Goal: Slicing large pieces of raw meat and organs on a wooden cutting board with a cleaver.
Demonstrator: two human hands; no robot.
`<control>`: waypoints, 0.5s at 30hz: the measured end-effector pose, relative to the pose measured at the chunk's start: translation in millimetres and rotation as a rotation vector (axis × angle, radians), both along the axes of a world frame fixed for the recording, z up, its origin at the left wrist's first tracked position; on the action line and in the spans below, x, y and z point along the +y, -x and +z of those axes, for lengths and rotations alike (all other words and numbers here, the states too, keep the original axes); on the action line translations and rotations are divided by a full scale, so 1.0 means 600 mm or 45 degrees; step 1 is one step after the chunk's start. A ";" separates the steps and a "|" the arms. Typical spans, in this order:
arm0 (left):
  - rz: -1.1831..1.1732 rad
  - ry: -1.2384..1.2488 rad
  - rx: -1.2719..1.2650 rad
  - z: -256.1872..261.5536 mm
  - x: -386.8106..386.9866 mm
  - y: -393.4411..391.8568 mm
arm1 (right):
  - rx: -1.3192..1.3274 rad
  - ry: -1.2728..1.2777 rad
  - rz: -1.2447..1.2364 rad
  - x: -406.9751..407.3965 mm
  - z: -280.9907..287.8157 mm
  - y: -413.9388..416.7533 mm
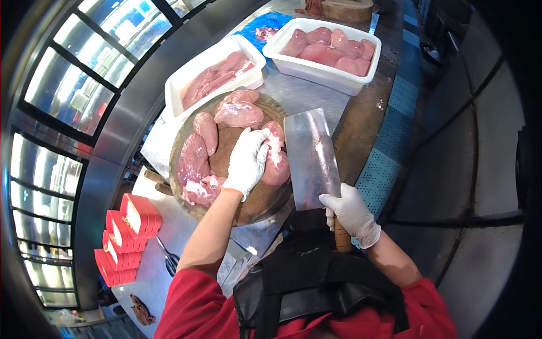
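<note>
On the round wooden chopping block (230,159), my left hand (248,161) in a white glove holds the left side of a piece of raw meat (276,167) with pale fat on it. My right hand (352,214), also gloved, grips a cleaver (312,159) by its wooden handle, the thumb against the lower blade. The broad blade stands just right of that meat, over the block's right edge. More raw meat pieces (239,111) lie at the block's far side. Others lie to the left, including a smooth oval piece (206,132) and a fatty trimmed one (203,190).
Behind the block stand two white plastic tubs, one (169,95) to the left and one (319,78) to the right, both with raw meat. A blue plastic bag (281,19) lies beyond. Red stacked containers (129,250), scissors (171,262) and a brown rag (142,311) are at left.
</note>
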State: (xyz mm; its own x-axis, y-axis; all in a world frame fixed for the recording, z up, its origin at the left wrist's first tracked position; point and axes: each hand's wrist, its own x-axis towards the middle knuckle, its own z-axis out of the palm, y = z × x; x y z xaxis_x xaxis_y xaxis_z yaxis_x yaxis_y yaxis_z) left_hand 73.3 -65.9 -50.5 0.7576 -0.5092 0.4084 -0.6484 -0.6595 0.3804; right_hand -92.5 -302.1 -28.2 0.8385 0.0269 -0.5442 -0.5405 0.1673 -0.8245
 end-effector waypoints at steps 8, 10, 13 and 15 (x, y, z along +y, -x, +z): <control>0.085 -0.406 0.269 -0.010 -0.015 0.012 | 0.027 0.000 0.023 0.005 -0.005 0.008; 0.076 -0.390 0.285 -0.013 -0.017 0.009 | 0.054 -0.012 0.024 0.007 -0.002 0.003; 0.058 -0.352 0.284 -0.007 -0.020 0.010 | 0.079 0.035 0.020 0.010 0.003 -0.004; 0.049 -0.338 0.259 -0.012 -0.020 0.013 | 0.069 0.055 0.042 0.007 0.002 -0.008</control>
